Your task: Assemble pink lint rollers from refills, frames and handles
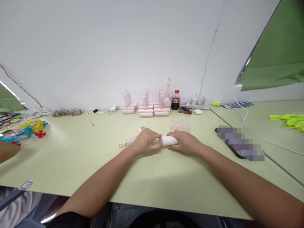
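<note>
My right hand (185, 141) is wrapped round the right part of a white lint roller roll (169, 141), which lies sideways just above or on the table. My left hand (147, 141) pinches the roll's pinkish left end between thumb and fingers. Partly behind my left hand lies a clear pink handle (129, 141) with a heart-shaped loop at its tip. A translucent pink cover (180, 126) lies just beyond my right hand.
Several pink lint rollers (145, 110) with upright handles line the wall. Beside them stand a cola bottle (175, 100) and a power strip (196, 106). A phone (237, 144) lies at right; colourful bagged pieces (28, 128) and another person's arm (8, 151) are at left.
</note>
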Action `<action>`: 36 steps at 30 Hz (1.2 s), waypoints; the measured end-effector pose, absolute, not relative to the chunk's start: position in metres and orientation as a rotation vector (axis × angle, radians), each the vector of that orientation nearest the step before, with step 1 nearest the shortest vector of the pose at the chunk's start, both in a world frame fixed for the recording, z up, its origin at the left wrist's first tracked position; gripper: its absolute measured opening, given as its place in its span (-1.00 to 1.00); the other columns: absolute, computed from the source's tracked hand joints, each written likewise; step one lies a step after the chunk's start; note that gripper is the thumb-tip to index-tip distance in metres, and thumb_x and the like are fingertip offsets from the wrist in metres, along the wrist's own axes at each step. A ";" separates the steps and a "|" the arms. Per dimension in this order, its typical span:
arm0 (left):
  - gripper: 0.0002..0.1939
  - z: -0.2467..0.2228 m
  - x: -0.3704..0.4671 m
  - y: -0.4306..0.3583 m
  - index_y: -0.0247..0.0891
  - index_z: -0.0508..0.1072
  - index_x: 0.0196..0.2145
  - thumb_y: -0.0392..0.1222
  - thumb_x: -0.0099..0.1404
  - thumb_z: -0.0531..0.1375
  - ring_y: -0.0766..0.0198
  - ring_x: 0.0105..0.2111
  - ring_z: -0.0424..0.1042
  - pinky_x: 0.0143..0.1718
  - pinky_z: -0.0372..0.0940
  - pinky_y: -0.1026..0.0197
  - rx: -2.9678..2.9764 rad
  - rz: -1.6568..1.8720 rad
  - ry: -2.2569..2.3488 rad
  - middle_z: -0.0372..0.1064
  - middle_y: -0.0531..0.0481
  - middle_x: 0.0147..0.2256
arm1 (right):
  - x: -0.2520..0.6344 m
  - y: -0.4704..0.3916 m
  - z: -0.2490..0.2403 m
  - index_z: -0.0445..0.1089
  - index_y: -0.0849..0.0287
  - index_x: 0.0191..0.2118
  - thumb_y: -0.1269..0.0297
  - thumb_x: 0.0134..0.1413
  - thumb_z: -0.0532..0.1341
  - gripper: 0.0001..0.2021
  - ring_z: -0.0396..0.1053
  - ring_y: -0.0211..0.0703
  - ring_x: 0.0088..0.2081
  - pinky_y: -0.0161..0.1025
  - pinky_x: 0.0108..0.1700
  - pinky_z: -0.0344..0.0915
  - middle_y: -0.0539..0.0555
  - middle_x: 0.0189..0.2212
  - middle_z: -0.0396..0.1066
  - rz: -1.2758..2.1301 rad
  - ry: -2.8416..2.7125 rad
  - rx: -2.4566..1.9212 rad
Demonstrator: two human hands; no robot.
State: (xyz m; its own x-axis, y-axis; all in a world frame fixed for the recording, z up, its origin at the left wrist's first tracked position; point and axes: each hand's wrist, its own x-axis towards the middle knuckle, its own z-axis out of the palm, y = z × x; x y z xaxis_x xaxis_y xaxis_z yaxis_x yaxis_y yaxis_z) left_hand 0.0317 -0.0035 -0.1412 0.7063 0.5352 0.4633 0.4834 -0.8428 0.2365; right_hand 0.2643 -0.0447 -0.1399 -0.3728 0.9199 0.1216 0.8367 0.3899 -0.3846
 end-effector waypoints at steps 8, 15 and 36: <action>-0.81 -0.143 0.036 -0.003 -0.18 0.54 -0.24 -0.15 0.19 0.20 0.19 -0.28 0.49 -0.11 0.15 0.10 2.751 0.822 0.766 0.56 0.03 -0.34 | 0.266 -0.043 -0.142 0.43 0.04 -0.13 0.09 -0.01 0.28 -0.70 0.38 -0.01 -0.19 -0.21 -0.25 0.19 0.05 -0.22 0.48 0.423 -2.335 -1.506; -0.74 -0.153 0.039 0.001 -0.22 0.55 -0.17 -0.20 0.17 0.20 0.17 -0.36 0.40 -0.16 0.18 0.07 2.768 0.882 0.888 0.50 0.00 -0.45 | 0.271 -0.038 -0.144 0.44 0.04 -0.06 0.02 0.01 0.27 -0.62 0.39 0.04 -0.13 -0.16 -0.17 0.24 0.08 -0.14 0.49 0.574 -2.276 -1.465; -0.91 -0.154 0.041 0.006 -0.20 0.49 -0.42 -0.25 0.15 0.16 0.15 -0.35 0.38 -0.13 0.06 0.01 2.927 0.482 0.993 0.46 -0.02 -0.45 | 0.297 -0.027 -0.138 0.47 0.07 -0.13 -0.01 -0.05 0.28 -0.62 0.44 0.03 -0.22 -0.20 -0.25 0.28 0.06 -0.22 0.53 0.617 -2.111 -1.566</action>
